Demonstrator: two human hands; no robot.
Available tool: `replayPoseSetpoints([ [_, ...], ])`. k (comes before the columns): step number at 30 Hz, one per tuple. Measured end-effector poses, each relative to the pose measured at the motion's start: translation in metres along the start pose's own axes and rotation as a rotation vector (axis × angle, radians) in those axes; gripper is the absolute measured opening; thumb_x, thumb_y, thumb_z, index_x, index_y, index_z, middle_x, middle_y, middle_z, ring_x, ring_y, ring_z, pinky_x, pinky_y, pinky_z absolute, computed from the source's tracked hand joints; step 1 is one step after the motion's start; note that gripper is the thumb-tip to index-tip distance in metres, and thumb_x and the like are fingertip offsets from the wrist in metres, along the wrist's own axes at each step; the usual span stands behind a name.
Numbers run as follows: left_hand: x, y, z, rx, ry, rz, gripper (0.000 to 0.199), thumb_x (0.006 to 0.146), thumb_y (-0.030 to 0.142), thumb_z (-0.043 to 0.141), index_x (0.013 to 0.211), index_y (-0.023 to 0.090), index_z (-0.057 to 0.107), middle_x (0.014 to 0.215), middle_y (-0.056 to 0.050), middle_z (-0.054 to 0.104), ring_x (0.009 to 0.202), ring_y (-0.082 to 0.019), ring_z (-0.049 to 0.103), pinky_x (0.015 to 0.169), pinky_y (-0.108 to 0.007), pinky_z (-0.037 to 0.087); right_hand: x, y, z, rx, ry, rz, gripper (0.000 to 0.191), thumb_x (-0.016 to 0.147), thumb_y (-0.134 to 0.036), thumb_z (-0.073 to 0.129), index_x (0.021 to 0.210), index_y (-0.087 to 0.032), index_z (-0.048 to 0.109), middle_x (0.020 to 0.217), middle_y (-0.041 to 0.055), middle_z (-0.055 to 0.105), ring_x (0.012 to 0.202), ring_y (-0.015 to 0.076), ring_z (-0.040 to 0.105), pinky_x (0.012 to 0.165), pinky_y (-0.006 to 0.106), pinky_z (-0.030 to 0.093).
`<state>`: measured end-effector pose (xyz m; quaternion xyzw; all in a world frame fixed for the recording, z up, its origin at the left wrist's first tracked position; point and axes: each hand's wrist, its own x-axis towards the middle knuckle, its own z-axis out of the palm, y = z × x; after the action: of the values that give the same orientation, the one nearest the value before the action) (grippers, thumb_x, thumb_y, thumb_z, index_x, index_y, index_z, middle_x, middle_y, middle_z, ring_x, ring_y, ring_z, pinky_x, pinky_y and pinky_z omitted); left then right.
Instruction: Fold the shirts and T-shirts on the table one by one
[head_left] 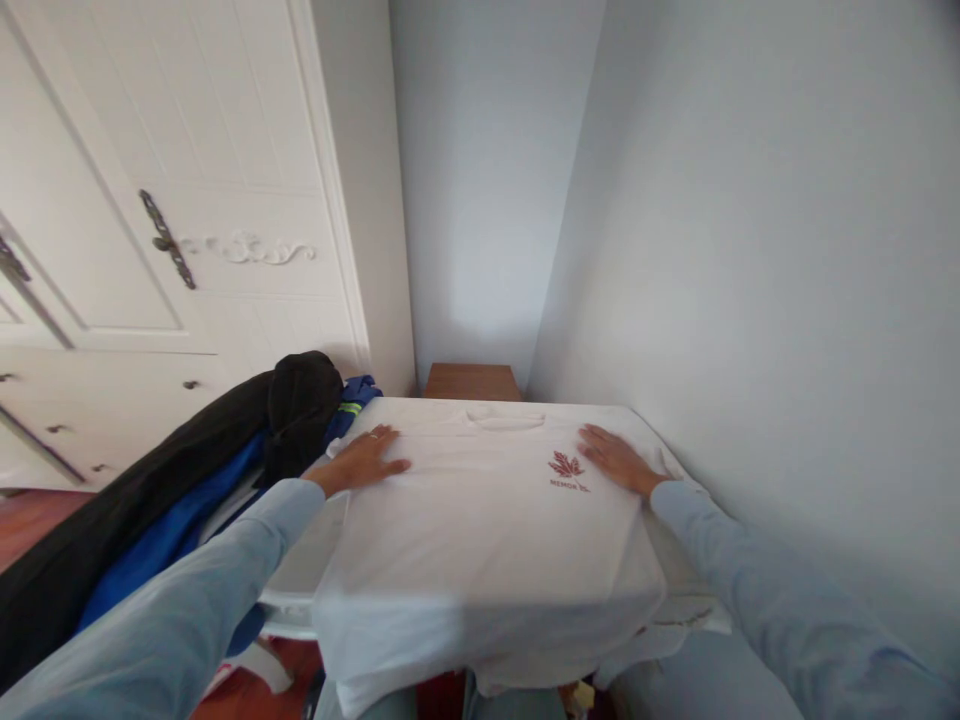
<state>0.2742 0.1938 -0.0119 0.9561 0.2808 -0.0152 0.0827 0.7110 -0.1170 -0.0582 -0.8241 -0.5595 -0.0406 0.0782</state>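
Note:
A white T-shirt [480, 530] with a reddish maple leaf print [566, 465] lies spread over a white table [292, 570]. Its neckline points to the far edge, and its hem hangs over the near edge. My left hand [365, 460] rests flat on the shirt's left shoulder area, fingers outstretched, a ring on one finger. On the opposite shoulder lies my right hand [616, 460], palm down beside the leaf print, its fingers extended. Neither hand grips the cloth.
Dark and blue clothes [300, 410] are heaped along the table's left side. Beyond them stands a white wardrobe [247, 180]. A brown wooden box-like piece [472, 382] sits behind the table. The pale wall [787, 300] runs close along the right.

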Motion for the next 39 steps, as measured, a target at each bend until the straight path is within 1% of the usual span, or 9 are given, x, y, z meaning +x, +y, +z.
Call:
replayPoseSetpoints([
  [6, 0.001, -0.016, -0.001, -0.178, 0.104, 0.056, 0.070, 0.092, 0.054, 0.034, 0.142, 0.008, 0.048, 0.154, -0.018, 0.042, 0.143, -0.029, 0.039, 0.120, -0.042, 0.027, 0.002, 0.048, 0.007, -0.011, 0.035, 0.042, 0.062, 0.099, -0.051, 0.026, 0.142, -0.016, 0.053, 0.151, 0.0133, 0.048, 0.144, 0.0261, 0.039, 0.119, 0.044, 0.033],
  [10, 0.004, -0.025, -0.013, -0.306, 0.129, 0.017, 0.051, 0.078, 0.037, 0.053, 0.121, 0.013, 0.065, 0.131, -0.015, 0.065, 0.123, -0.030, 0.059, 0.111, -0.040, 0.041, -0.002, 0.050, 0.007, -0.010, 0.039, 0.015, 0.062, 0.099, -0.052, 0.026, 0.143, -0.016, 0.051, 0.152, 0.0132, 0.047, 0.143, 0.0267, 0.040, 0.119, 0.046, 0.033],
  [16, 0.007, -0.028, -0.046, -0.462, 0.058, -0.301, 0.036, 0.065, 0.027, 0.069, 0.099, 0.016, 0.072, 0.081, -0.004, 0.072, 0.076, -0.024, 0.069, 0.069, -0.032, 0.054, -0.003, 0.050, 0.005, -0.020, 0.042, 0.002, 0.062, 0.099, -0.051, 0.029, 0.142, -0.014, 0.053, 0.151, 0.0150, 0.049, 0.143, 0.0274, 0.040, 0.119, 0.046, 0.033],
  [18, 0.007, -0.028, -0.057, -0.466, 0.167, -0.388, 0.040, 0.074, 0.031, 0.066, 0.110, 0.013, 0.068, 0.087, -0.006, 0.072, 0.078, -0.023, 0.068, 0.065, -0.031, 0.053, -0.002, 0.050, 0.005, -0.029, 0.045, 0.004, 0.061, 0.098, -0.050, 0.029, 0.141, -0.015, 0.054, 0.151, 0.0149, 0.049, 0.143, 0.0272, 0.041, 0.119, 0.046, 0.034],
  [21, 0.007, -0.027, -0.068, -0.381, 0.442, -0.516, 0.045, 0.086, 0.022, 0.054, 0.127, 0.004, 0.058, 0.111, -0.015, 0.068, 0.100, -0.026, 0.065, 0.080, -0.035, 0.053, -0.002, 0.048, 0.005, -0.044, 0.041, 0.009, 0.060, 0.098, -0.049, 0.029, 0.140, -0.015, 0.054, 0.151, 0.0147, 0.048, 0.142, 0.0274, 0.042, 0.118, 0.047, 0.035],
  [24, 0.005, -0.020, -0.066, -0.175, 0.553, -0.500, 0.046, 0.080, 0.005, 0.048, 0.123, 0.006, 0.063, 0.126, -0.019, 0.061, 0.115, -0.032, 0.059, 0.094, -0.041, 0.049, -0.002, 0.041, 0.001, -0.058, 0.015, 0.031, 0.059, 0.097, -0.045, 0.030, 0.140, -0.013, 0.054, 0.152, 0.0162, 0.047, 0.143, 0.0281, 0.040, 0.118, 0.047, 0.034],
  [28, 0.010, 0.005, -0.052, -0.004, 0.507, -0.270, 0.044, 0.079, 0.006, 0.047, 0.115, 0.016, 0.070, 0.132, -0.014, 0.059, 0.122, -0.031, 0.056, 0.104, -0.044, 0.044, 0.003, 0.025, -0.012, -0.039, -0.016, 0.077, 0.051, 0.095, -0.035, 0.037, 0.133, -0.011, 0.058, 0.145, 0.0190, 0.053, 0.139, 0.0292, 0.045, 0.116, 0.047, 0.036],
  [32, 0.032, 0.040, -0.035, 0.033, 0.261, 0.112, 0.044, 0.090, 0.017, 0.041, 0.130, 0.017, 0.060, 0.138, -0.010, 0.060, 0.131, -0.022, 0.052, 0.115, -0.036, 0.035, 0.019, -0.003, -0.024, -0.011, 0.025, 0.082, 0.045, 0.090, -0.022, 0.042, 0.130, -0.011, 0.060, 0.137, 0.0197, 0.059, 0.132, 0.0285, 0.053, 0.115, 0.044, 0.037],
  [39, 0.059, 0.070, -0.005, 0.074, 0.075, 0.104, 0.043, 0.100, 0.037, 0.038, 0.131, 0.015, 0.058, 0.140, -0.015, 0.058, 0.137, -0.025, 0.048, 0.112, -0.037, 0.038, 0.053, -0.060, -0.019, 0.057, 0.022, -0.031, 0.043, 0.097, -0.030, 0.043, 0.132, -0.014, 0.060, 0.139, 0.0163, 0.059, 0.130, 0.0254, 0.054, 0.114, 0.037, 0.037],
])
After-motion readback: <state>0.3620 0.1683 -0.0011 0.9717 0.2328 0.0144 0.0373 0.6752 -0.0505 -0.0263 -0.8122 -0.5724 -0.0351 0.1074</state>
